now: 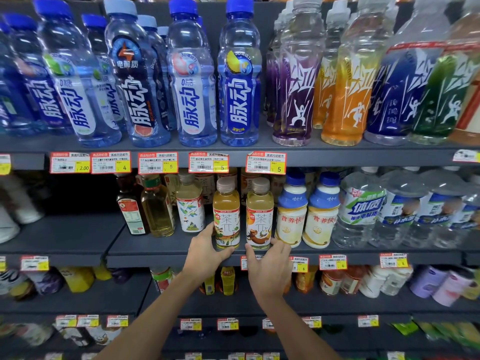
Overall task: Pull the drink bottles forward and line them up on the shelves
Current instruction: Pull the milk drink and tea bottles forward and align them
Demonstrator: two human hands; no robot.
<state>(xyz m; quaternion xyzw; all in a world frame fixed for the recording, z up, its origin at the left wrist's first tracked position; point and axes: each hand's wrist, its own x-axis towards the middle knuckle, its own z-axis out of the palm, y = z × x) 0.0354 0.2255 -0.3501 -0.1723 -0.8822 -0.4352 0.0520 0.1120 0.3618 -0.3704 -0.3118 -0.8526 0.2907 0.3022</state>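
Left hand [205, 246]: fingers curled round the base of the left tea bottle [226, 214], thumb across its front. Right hand [270, 266]: thumb and fingers gripping the base of the right tea bottle [259, 214]. Both bottles stand upright, side by side, at the front edge of the middle shelf [155, 258]. Along the middle shelf to the right, two white bottles [292, 214] with blue caps stand just beside the right hand's fingers, then clear bottles [361, 209]. To the left on the middle shelf, a pale tea bottle [191, 203] stands farther back. More bottles stand in rows behind the held pair. Above the middle shelf, price tags [266, 163] hang under a row of blue-capped bottles [240, 74].
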